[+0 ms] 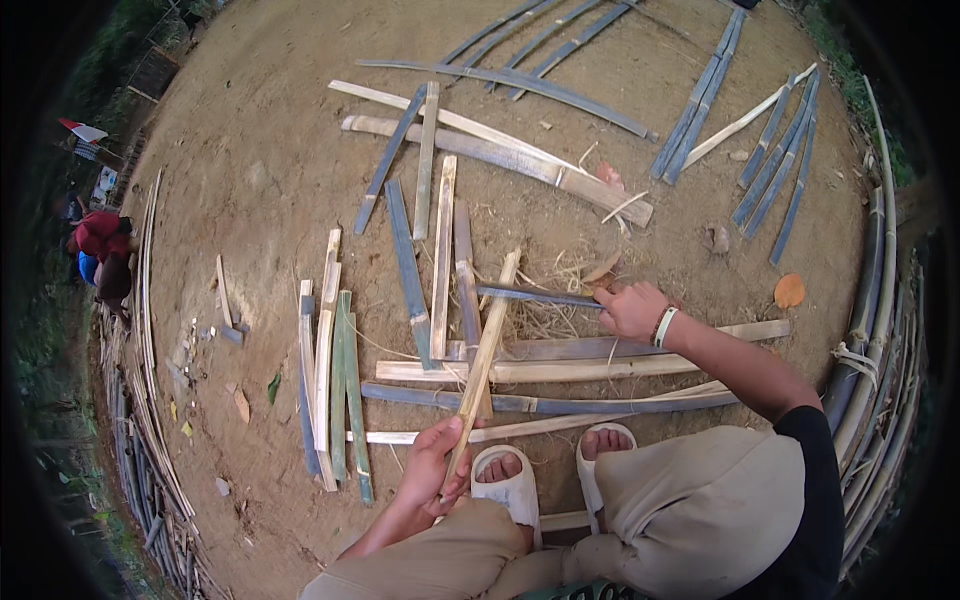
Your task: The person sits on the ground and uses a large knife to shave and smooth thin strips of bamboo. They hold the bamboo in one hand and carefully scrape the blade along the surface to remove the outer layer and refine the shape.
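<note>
My left hand [440,465] is closed round the lower end of a pale split bamboo strip [486,350], which slants up and away from me. My right hand [634,311] grips the handle end of a long dark blade, a machete [540,295]. Its blade points left, and its far end meets or crosses the strip near the strip's upper part; whether it cuts in cannot be told. The machete's handle is hidden in my fist. Below the blade lie thin curled bamboo shavings [545,322] on the soil.
Split bamboo pieces [560,372] lie crosswise before my sandals [508,484]. Upright strips [350,400] lie to the left, and more strips [500,150] lie farther off. Long bamboo poles [868,290] line the right edge. At far left is a person in red [98,235].
</note>
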